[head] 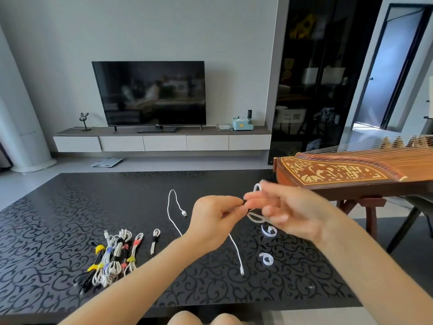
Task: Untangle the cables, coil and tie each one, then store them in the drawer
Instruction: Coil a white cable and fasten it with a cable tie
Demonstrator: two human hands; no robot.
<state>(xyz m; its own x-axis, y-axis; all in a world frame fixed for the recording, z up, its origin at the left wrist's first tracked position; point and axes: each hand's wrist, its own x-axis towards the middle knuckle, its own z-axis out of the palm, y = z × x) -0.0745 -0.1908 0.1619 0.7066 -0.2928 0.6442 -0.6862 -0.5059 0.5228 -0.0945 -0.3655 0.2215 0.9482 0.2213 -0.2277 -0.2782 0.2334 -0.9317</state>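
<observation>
A pale grey wall (187, 31) backs a dark television (150, 92), which stands on a long floating cabinet (164, 143) with white fronts and a grey top. A rabbit-shaped figure (84, 120) and a light blue tissue box (242, 124) sit on that top. A bathroom scale (106, 161) lies on the light floor (187, 161) below. A white round column (21, 113) rises at the left. To the right are a black glass cabinet (316, 90) and an open doorway (384, 78). A wooden zither (339, 171) on a stand sits beside the black patterned bench (58, 207).
</observation>
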